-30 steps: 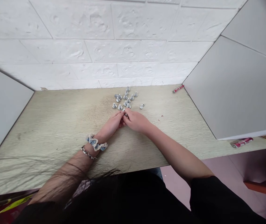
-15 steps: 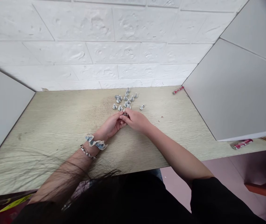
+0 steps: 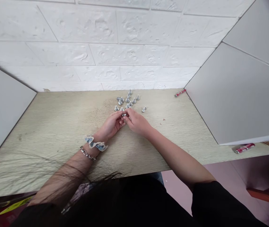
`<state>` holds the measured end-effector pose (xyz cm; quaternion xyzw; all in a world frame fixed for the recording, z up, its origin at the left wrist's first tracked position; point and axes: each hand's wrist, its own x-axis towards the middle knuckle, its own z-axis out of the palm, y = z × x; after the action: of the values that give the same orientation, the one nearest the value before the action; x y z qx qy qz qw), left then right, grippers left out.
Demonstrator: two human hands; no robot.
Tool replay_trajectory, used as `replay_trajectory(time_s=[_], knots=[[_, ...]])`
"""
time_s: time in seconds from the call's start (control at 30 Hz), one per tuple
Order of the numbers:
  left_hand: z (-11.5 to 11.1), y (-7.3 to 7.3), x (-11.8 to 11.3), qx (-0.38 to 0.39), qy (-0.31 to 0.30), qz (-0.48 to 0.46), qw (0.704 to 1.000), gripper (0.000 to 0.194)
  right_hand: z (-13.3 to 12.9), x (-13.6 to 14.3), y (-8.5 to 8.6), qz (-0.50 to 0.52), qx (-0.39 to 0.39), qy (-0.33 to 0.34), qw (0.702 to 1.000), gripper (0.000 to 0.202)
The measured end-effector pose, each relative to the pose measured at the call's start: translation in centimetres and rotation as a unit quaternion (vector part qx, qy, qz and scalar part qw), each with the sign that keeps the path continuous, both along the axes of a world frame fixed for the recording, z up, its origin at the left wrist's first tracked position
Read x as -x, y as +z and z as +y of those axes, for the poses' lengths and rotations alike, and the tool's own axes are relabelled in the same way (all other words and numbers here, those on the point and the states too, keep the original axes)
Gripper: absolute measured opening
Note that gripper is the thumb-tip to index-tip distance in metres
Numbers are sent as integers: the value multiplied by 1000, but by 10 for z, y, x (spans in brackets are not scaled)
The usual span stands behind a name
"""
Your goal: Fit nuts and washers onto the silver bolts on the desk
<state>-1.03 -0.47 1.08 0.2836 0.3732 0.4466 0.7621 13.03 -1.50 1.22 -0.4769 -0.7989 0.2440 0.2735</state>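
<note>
My left hand (image 3: 111, 125) and my right hand (image 3: 136, 122) meet over the table, fingertips closed together. Pinched between them is a small shiny metal bolt (image 3: 124, 114), largely covered by the fingers, so its details are hidden. Just beyond the fingertips, several silver bolts stand head down with their shanks up, such as the bolt (image 3: 117, 108) at the left of the group and the bolt (image 3: 134, 100) further right. A tilted bolt (image 3: 143, 109) lies apart, right of my right hand.
The pale wooden table (image 3: 61, 126) ends at a white brick wall (image 3: 129, 53). Grey panels flank it, the right panel (image 3: 238, 97) close by. One red battery (image 3: 180, 93) lies by the back right corner; another red battery (image 3: 244, 148) rests near the front right edge.
Both hands have shifted slightly left, and the fingers have moved a little around the bolt. The standing bolts keep their arrangement; the view has tilted slightly.
</note>
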Motion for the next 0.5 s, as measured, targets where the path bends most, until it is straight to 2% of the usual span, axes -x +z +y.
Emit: replay_trajectory(time_s=[0.1,0.2,0.5], knots=[[1,2,1,15,17,0,1000,15,1,0,-2,-1,-6,22,1000,25],[2,4,1,27,19,4,999,21,1,0,-3,-9,-5,10,1000,28],[3,1,0,52,16,21,998,21,4,-1,-7,-47,-31,4,998,25]])
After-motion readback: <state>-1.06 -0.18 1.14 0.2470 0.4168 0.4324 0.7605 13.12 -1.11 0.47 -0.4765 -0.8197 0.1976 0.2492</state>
